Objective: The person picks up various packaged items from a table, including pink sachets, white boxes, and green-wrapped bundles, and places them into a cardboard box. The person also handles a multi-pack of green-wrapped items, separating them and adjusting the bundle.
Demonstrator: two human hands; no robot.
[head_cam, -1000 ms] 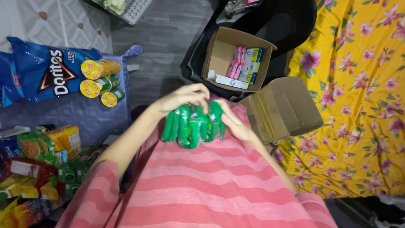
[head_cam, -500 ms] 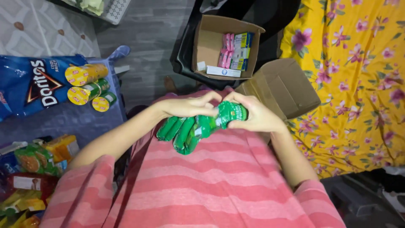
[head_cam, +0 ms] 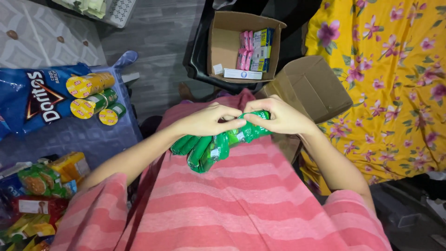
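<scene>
Both hands (head_cam: 246,120) on green sachet strip (head_cam: 211,146)

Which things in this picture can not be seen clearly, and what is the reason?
- Head view: the strip of green foil sachets is partly hidden by the left hand and right hand.
- The small items inside the open cardboard box are too small to identify.
- The colourful snack packets are cut off by the left edge.

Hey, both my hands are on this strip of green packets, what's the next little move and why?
Probably pull the end packet away. Your right hand pinches the end of the green packet strip and your left hand grips beside it, thumbs meeting at the joint, the rest hanging over your lap.
</scene>
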